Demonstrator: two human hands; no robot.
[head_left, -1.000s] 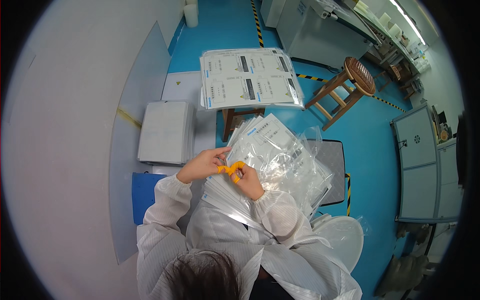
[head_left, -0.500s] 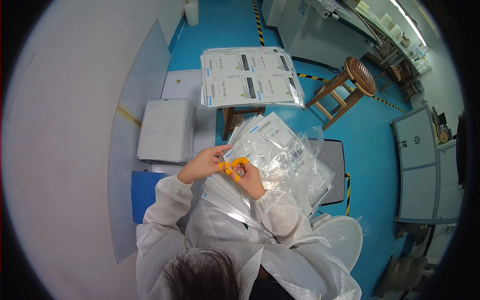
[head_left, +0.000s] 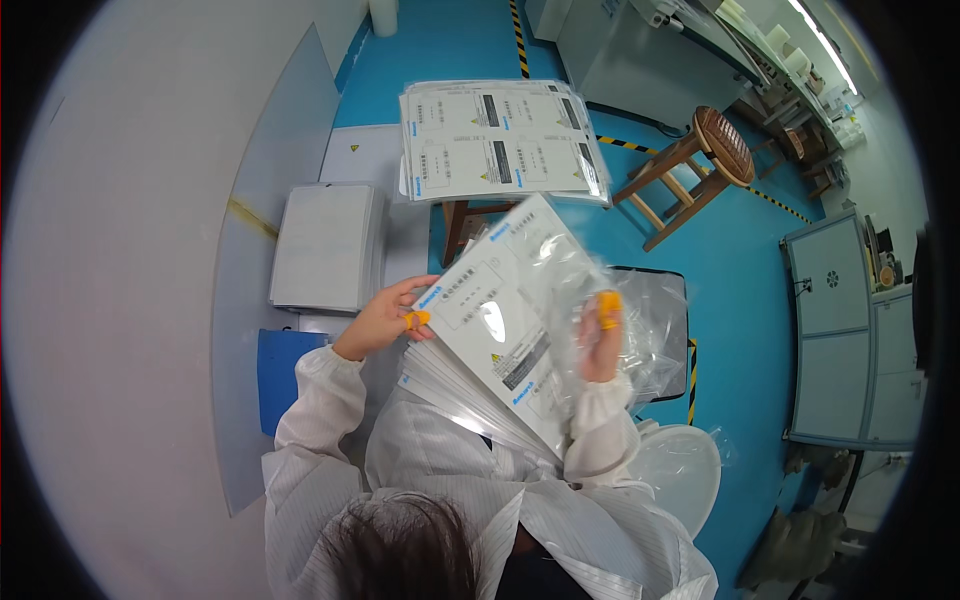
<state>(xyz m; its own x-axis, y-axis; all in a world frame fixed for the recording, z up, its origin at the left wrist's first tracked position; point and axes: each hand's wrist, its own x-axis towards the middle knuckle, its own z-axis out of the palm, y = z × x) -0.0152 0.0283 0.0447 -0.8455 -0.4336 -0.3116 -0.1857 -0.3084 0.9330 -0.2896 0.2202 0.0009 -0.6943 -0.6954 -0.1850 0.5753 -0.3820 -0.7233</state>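
A white printed sheet [head_left: 490, 300] with blue and black markings lies slanted over my lap. My left hand [head_left: 385, 318] pinches its left edge, thumb on top, an orange finger cot on the thumb. To the right, my right hand [head_left: 602, 340], orange cots on its fingertips, is closed on crumpled clear plastic film [head_left: 565, 265], which comes away from the sheet's right part; motion blurs hand and film. Beneath, a fanned stack of similar sheets [head_left: 450, 395] rests on my lap. More clear film [head_left: 655, 345] bunches beyond my right hand.
Ahead, a pile of printed sheets [head_left: 500, 140] lies on a wooden stool. At left stand a stack of white sheets [head_left: 325, 245] and a blue bin [head_left: 285, 380] by the wall panel. A wooden stool [head_left: 722, 145], a white round lid-like object [head_left: 680, 475] and grey cabinets [head_left: 835, 330] are right.
My right hand has moved from beside my left hand to the right, drawing clear film across the sheet. The top sheet is now more exposed and raised; my left hand shifted slightly left.
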